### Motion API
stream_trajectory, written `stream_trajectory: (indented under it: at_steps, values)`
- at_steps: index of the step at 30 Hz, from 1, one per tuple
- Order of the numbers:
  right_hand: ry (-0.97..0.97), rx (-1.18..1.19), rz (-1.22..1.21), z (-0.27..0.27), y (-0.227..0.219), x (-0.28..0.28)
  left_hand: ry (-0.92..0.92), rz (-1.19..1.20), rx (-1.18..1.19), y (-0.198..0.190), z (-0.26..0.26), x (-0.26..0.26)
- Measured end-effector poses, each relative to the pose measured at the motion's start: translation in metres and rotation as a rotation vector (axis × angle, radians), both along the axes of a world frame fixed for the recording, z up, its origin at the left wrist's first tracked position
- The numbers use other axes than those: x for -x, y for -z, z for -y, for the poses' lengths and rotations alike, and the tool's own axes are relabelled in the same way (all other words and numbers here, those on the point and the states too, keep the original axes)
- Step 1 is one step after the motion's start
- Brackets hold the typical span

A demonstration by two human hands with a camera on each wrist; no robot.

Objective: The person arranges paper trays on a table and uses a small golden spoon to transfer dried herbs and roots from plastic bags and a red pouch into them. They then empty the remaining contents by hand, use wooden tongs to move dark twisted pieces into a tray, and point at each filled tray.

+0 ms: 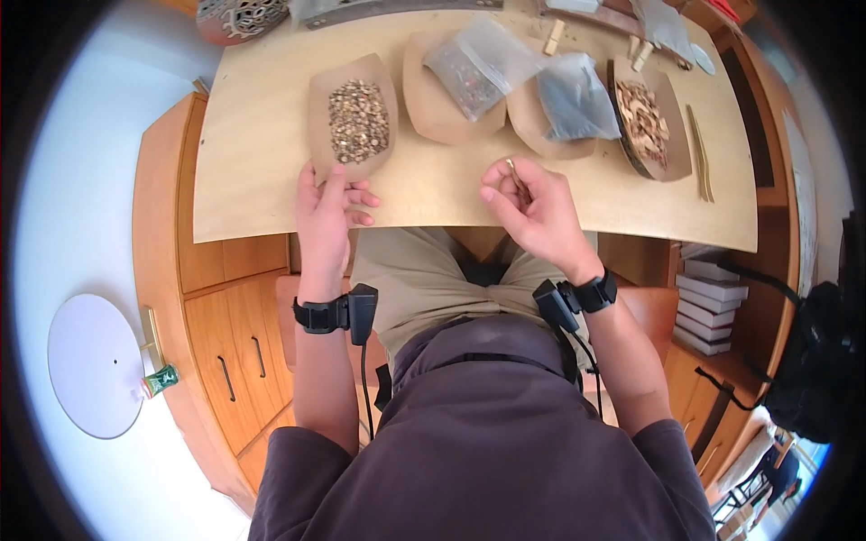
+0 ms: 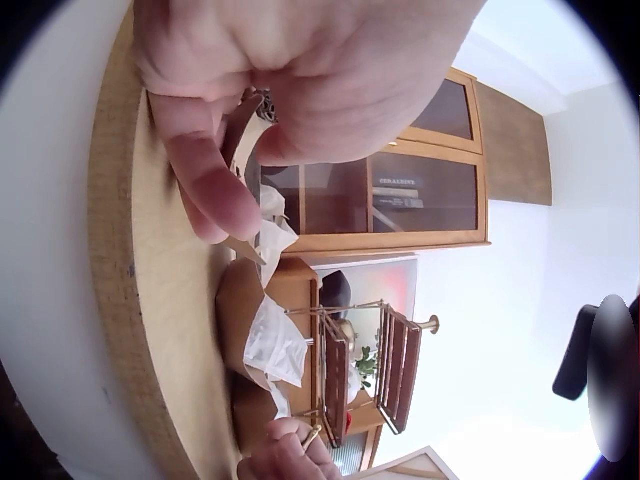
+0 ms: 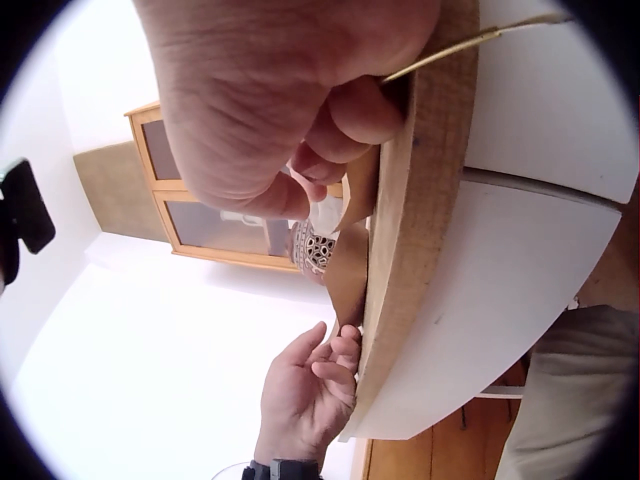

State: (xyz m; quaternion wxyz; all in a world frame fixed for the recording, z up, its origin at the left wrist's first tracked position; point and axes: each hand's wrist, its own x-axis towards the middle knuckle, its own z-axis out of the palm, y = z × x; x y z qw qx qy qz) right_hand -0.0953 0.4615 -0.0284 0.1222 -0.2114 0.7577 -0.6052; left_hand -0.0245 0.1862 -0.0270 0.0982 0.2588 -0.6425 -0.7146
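Observation:
My left hand [image 1: 330,212] pinches the near edge of a brown paper tray [image 1: 388,86] between thumb and fingers. In the left wrist view the tray's wall [image 2: 246,140] shows between them. A heap of small brown and tan bits [image 1: 358,122] fills this tray. At the table's front edge, my right hand [image 1: 546,203] grips a slim brass-coloured rod [image 3: 470,43] in its curled fingers. The rod's flattened end sticks out past the hand in the right wrist view.
A second paper tray [image 1: 419,99] bears a clear bag of dark bits [image 1: 474,77]. Beside it, another tray [image 1: 532,126] carries a bag with dark contents [image 1: 573,95]. A tray of brown slices [image 1: 642,126] and thin brass-coloured tools [image 1: 700,158] lie at the right.

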Motion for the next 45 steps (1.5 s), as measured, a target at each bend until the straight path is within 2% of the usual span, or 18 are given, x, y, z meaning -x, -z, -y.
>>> stream_trajectory:
  at_steps: [7, 16, 22, 25, 28, 31, 34, 37, 40, 45]
  values:
    - [-0.005, -0.039, -0.010, 0.002, -0.005, -0.001, -0.013, 0.065, -0.056, -0.003, 0.000, 0.001]
    - [-0.019, -0.016, 0.033, -0.001, 0.002, 0.002, -0.135, -0.099, -0.159, 0.009, -0.007, -0.006]
    - [-0.015, -0.010, 0.028, 0.002, 0.000, 0.001, -0.137, -0.051, -0.128, 0.002, -0.013, -0.007]
    - [-0.023, -0.008, 0.050, 0.004, -0.005, 0.000, -0.039, 0.024, -0.152, 0.001, -0.002, -0.005]
    - [-0.009, -0.006, 0.036, 0.003, -0.002, 0.000, -0.027, 0.129, 0.070, -0.015, -0.004, -0.009]
    - [-0.013, -0.023, 0.012, 0.004, -0.006, 0.001, -0.078, 0.262, 0.987, -0.040, -0.009, -0.005]
    - [-0.026, -0.035, 0.012, 0.004, -0.004, 0.000, 0.099, -0.110, 1.337, -0.048, 0.003, 0.012]
    - [-0.021, -0.025, 0.010, 0.005, -0.002, -0.001, 0.364, -0.139, 1.327, -0.040, 0.007, 0.035]
    - [-0.013, -0.015, 0.016, 0.004, -0.001, -0.001, 0.431, -0.089, 1.415, -0.028, 0.005, 0.048]
    - [-0.008, -0.018, -0.012, 0.004, -0.006, -0.001, 0.440, -0.073, 1.384, -0.030, 0.004, 0.058]
